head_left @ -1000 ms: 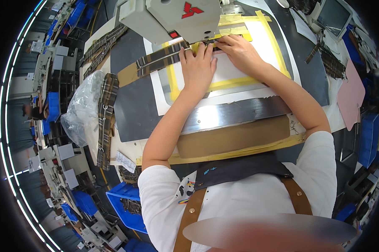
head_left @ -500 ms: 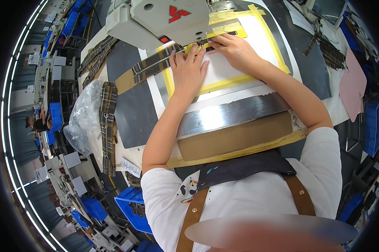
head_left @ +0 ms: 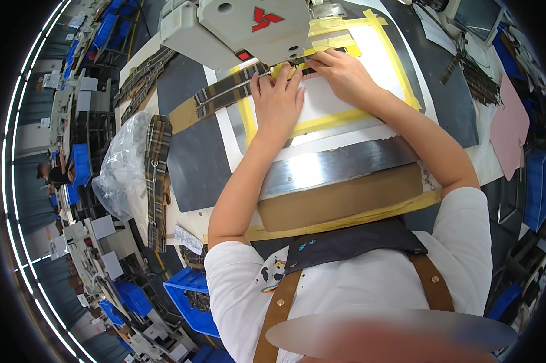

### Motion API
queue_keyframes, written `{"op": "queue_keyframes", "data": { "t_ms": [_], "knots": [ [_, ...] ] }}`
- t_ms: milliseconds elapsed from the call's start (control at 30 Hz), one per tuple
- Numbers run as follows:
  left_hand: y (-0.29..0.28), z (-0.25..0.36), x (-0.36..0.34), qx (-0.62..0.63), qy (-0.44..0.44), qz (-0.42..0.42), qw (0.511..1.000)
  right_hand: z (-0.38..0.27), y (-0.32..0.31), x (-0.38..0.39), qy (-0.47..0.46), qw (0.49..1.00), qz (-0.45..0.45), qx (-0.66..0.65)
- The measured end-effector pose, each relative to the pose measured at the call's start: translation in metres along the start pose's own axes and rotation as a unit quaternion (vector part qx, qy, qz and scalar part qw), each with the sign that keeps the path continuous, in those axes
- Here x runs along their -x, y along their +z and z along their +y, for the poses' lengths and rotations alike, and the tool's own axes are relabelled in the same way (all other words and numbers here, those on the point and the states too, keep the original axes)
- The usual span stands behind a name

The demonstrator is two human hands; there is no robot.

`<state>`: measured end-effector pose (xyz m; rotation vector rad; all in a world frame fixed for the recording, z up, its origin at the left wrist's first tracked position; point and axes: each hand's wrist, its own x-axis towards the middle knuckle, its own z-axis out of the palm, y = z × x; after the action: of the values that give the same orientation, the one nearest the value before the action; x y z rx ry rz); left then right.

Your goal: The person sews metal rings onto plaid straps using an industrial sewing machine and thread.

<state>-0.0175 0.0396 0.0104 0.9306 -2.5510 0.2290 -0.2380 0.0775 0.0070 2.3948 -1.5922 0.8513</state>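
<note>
A brown plaid fabric strap (head_left: 227,91) lies slanting under the head of a white sewing machine (head_left: 255,27), over a yellow-taped white template (head_left: 361,91). My left hand (head_left: 279,104) rests on the strap beside the needle area, fingers spread and flat. Just right of the needle, my right hand (head_left: 344,74) has its fingers bent and pressed together at the strap's far part. Those fingertips partly hide what they grip. Brown backing (head_left: 183,115) shows past the strap's left end.
A metal plate (head_left: 327,166) edges the table in front of me. More plaid straps (head_left: 158,181) hang beside a clear plastic bag (head_left: 120,166) at left; others (head_left: 480,78) lie at right. A blue crate (head_left: 191,299) stands lower left, a pink sheet (head_left: 508,127) far right.
The whole view has shifted slightly, with the machine and table a little further right. Both hands keep about the same place on the strap.
</note>
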Motion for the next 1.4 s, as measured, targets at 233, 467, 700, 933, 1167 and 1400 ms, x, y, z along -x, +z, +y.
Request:
{"op": "queue_keyframes", "data": {
  "t_ms": [233,467,700,933,1167,1400],
  "knots": [
    [-0.0012,0.0003,-0.0027,0.002,-0.004,0.01,1.0,-0.0014,-0.0026,-0.0066,0.001,1.0,0.007,-0.012],
    [-0.0009,0.0002,-0.0016,0.006,-0.005,0.018,1.0,-0.0026,-0.0005,-0.0089,-0.023,0.999,0.029,-0.005],
    [-0.0015,0.0011,-0.0009,-0.002,-0.006,0.017,1.0,-0.0071,-0.0055,-0.0072,0.018,1.0,-0.02,-0.016],
    [-0.0025,0.0018,-0.0016,-0.005,-0.005,0.012,1.0,-0.0053,-0.0054,-0.0073,0.011,1.0,-0.001,-0.017],
    [-0.0016,0.0017,-0.0015,-0.002,-0.002,0.01,1.0,-0.0024,-0.0023,-0.0063,0.008,1.0,0.006,-0.02],
    [-0.0006,0.0007,-0.0028,-0.013,0.001,0.013,1.0,-0.0017,-0.0007,-0.0069,0.008,1.0,0.009,-0.017]
  ]
}}
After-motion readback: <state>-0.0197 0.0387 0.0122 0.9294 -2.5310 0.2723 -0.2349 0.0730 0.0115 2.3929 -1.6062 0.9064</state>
